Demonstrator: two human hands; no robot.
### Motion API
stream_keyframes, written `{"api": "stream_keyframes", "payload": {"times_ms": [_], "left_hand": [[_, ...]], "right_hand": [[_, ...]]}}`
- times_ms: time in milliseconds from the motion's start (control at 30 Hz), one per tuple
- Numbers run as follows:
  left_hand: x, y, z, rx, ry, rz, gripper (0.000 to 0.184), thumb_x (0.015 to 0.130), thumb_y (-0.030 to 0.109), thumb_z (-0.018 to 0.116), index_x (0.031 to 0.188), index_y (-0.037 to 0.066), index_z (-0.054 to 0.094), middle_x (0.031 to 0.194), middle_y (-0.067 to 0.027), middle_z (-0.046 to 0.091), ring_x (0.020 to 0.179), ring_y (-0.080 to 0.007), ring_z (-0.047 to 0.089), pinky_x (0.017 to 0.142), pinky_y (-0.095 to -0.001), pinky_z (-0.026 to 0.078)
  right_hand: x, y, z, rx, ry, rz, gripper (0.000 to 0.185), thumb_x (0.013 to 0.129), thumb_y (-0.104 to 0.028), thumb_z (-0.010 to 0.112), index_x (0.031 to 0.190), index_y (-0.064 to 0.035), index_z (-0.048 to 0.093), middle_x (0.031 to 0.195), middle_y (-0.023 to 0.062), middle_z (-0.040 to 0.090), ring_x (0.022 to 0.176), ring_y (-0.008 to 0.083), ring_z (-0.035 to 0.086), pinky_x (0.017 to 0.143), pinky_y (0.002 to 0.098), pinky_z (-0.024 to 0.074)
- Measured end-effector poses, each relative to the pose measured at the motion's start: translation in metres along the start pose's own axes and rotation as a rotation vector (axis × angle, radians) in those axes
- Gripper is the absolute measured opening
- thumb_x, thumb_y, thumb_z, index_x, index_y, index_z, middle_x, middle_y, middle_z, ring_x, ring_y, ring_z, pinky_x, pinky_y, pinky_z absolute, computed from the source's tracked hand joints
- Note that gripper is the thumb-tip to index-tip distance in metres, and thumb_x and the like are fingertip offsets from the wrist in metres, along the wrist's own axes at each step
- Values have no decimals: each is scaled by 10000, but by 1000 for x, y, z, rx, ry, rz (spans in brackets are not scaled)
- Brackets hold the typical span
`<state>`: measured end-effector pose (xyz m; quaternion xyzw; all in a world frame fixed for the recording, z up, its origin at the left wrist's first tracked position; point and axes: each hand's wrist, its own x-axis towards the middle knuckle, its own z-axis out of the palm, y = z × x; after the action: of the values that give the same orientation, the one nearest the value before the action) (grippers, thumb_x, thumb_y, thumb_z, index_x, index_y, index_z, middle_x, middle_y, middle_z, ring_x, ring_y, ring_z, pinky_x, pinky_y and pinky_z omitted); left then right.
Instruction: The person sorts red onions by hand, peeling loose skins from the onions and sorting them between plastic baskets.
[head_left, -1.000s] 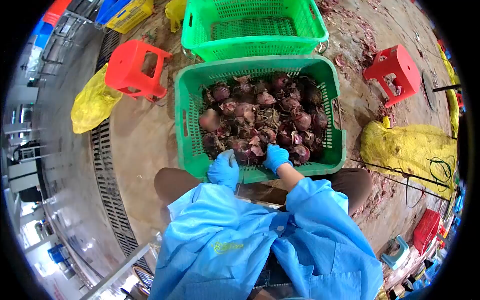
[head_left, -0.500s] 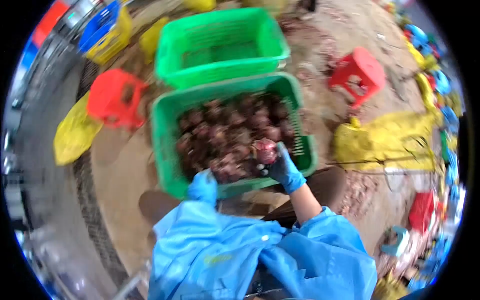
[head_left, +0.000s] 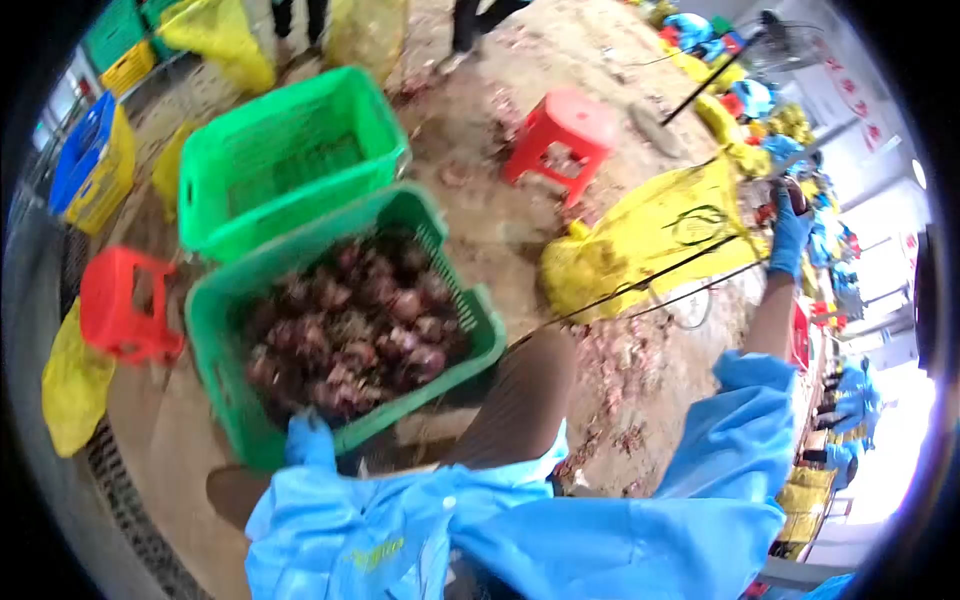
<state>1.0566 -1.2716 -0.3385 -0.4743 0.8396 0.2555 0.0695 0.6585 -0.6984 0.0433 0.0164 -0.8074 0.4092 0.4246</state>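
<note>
My right hand (head_left: 790,240), in a blue glove, is stretched far out to the right, closed around a dark red onion (head_left: 796,198). At the near rim of the green crate (head_left: 215,400) is my gloved left hand (head_left: 310,442), its fingers curled together. Something small and dark shows at those fingertips, too blurred to name. Inside the crate lies a heap of red onions (head_left: 345,330), some with loose skins.
A brighter green crate (head_left: 215,190) stands beyond the first. Red stools (head_left: 565,130) sit on either side. Yellow sacking (head_left: 650,235) with dark poles (head_left: 690,258) lies to the right, near scattered onion skins (head_left: 610,370). Other people's legs (head_left: 470,25) show at the top.
My right hand has swung from above the crate out to the far right with the onion. The view has turned right, so the crates sit further left. My left hand stays by the crate's rim.
</note>
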Motion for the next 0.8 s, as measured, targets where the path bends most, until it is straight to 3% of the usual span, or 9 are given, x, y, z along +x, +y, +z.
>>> {"api": "stream_keyframes", "payload": {"times_ms": [67, 133, 167, 233, 333, 467, 533, 600, 800], "left_hand": [[3, -5, 1, 45, -1, 44, 287, 869, 294, 486, 1027, 110, 639, 1076, -128, 607, 982, -317, 577, 848, -393, 464], [9, -20, 15, 65, 15, 41, 298, 856, 302, 500, 1074, 142, 625, 1120, -108, 593, 1028, -305, 564, 887, -379, 449], [1, -11, 3, 30, -15, 24, 309, 850, 314, 509, 1090, 153, 618, 1139, -98, 586, 1038, -299, 560, 900, -377, 442], [6, -21, 17, 49, 77, 88, 307, 819, 323, 529, 1053, 156, 636, 1099, -78, 611, 977, -273, 596, 841, -377, 473], [0, -10, 8, 61, 118, 81, 281, 814, 318, 540, 1015, 160, 654, 1055, -67, 634, 923, -265, 618, 811, -363, 487], [-2, 0, 6, 37, 123, -32, 245, 809, 311, 558, 986, 180, 666, 1023, -64, 644, 872, -272, 630, 764, -367, 503], [-3, 3, 3, 50, 139, -19, 235, 808, 303, 562, 982, 185, 666, 1012, -61, 646, 861, -275, 631, 754, -373, 504], [-4, -2, 6, 34, 221, 83, 200, 803, 286, 574, 946, 184, 669, 960, -56, 653, 831, -285, 630, 740, -387, 501], [-8, 6, -7, -97, 283, 229, 206, 820, 254, 569, 956, 136, 669, 933, -143, 639, 818, -319, 621, 743, -417, 503]], "right_hand": [[32, 61, 0, -454, -254, -137, 252, 814, -141, 662, 1002, 21, 620, 894, 92, 650, 744, 136, 595, 711, 246, 484], [-5, 26, 17, -287, -313, -411, 325, 883, -171, 565, 1158, 0, 541, 1024, 96, 622, 879, 182, 583, 800, 283, 466], [-53, -21, 56, -83, -151, -185, 339, 910, -164, 520, 1211, -10, 509, 1094, 80, 605, 951, 194, 573, 837, 302, 455], [-117, -39, 101, 131, -361, -212, 336, 884, -128, 543, 1190, 8, 523, 1083, 79, 611, 957, 177, 572, 843, 292, 451], [-252, -68, 182, 85, -1036, -165, 340, 828, -217, 565, 1114, -33, 574, 1030, 123, 623, 915, 248, 589, 821, 343, 463], [-425, -80, 248, -455, -1814, -242, 428, 743, -407, 598, 1010, -73, 628, 987, 192, 626, 895, 356, 605, 808, 429, 479], [-468, -74, 257, -615, -1891, -92, 662, 678, -517, 662, 1104, -21, 557, 1067, 211, 603, 993, 355, 583, 853, 430, 467], [-504, -72, 253, -610, -1731, 330, 912, 640, -435, 756, 1295, -3, 292, 1173, 233, 537, 1063, 367, 546, 869, 442, 468], [-533, -41, 251, -367, -1621, 386, 1103, 644, -444, 729, 1368, 84, 88, 1291, 237, 435, 1176, 338, 453, 969, 384, 392]]}}
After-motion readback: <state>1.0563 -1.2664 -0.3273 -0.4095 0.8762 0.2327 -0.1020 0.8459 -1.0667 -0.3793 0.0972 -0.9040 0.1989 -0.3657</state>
